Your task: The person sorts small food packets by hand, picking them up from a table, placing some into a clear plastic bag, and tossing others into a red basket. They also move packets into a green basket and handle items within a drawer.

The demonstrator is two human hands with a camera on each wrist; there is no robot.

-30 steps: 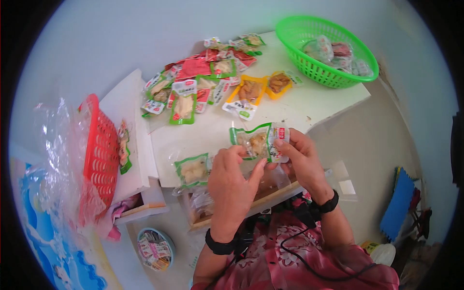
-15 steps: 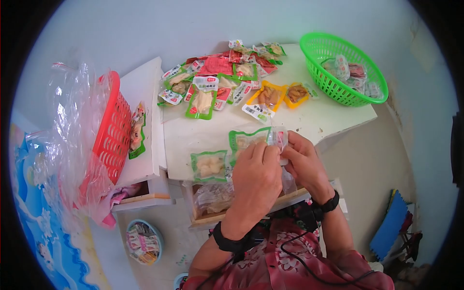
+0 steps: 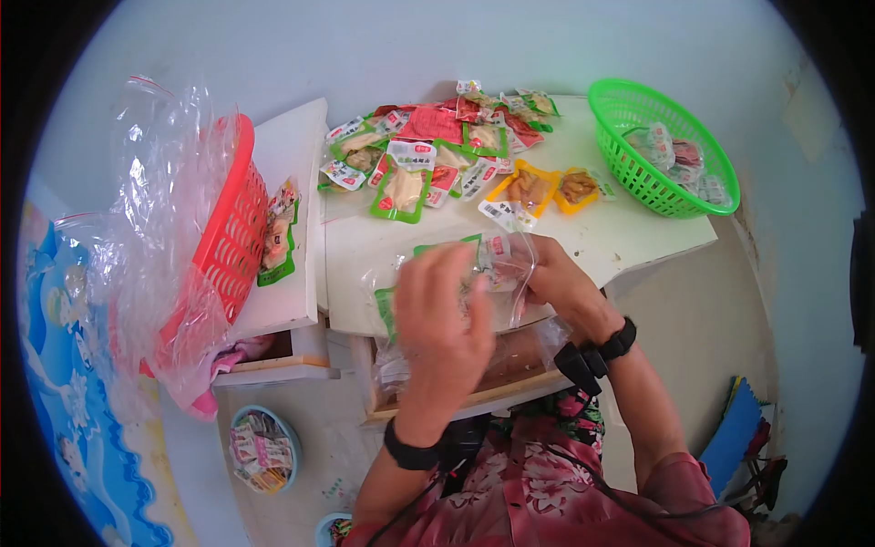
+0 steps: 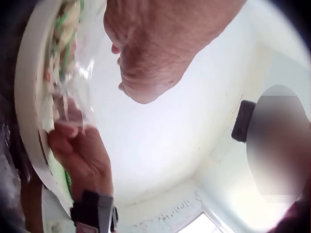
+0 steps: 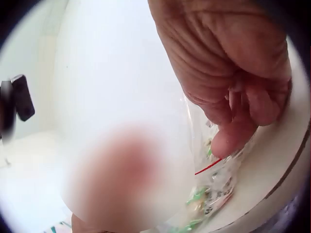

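Note:
My right hand [image 3: 567, 278] pinches the open-end edge of a clear zip bag [image 3: 519, 296] above the table's front. A red line [image 5: 208, 166] runs along the bag's edge in the right wrist view. Green-bordered snack packets [image 5: 197, 201] show through the plastic. Blurred in the head view, my left hand [image 3: 442, 310] hovers over the bag's left part with its fingers loosely extended and hides much of it. The left wrist view shows the right hand's fingers at the bag [image 4: 73, 109].
Many snack packets [image 3: 428, 123] are heaped at the table's back, with two yellow packets [image 3: 527, 187] beside them. A green basket [image 3: 638, 173] stands back right, a red basket [image 3: 239, 219] with clear plastic bags at left. Below are an open drawer [image 3: 474, 397] and a blue bin [image 3: 293, 451].
Earlier both hands were at the white end of a green-bordered packet. Now the left hand has moved left, away from the right, which holds the clear bag's edge. The head view has shifted.

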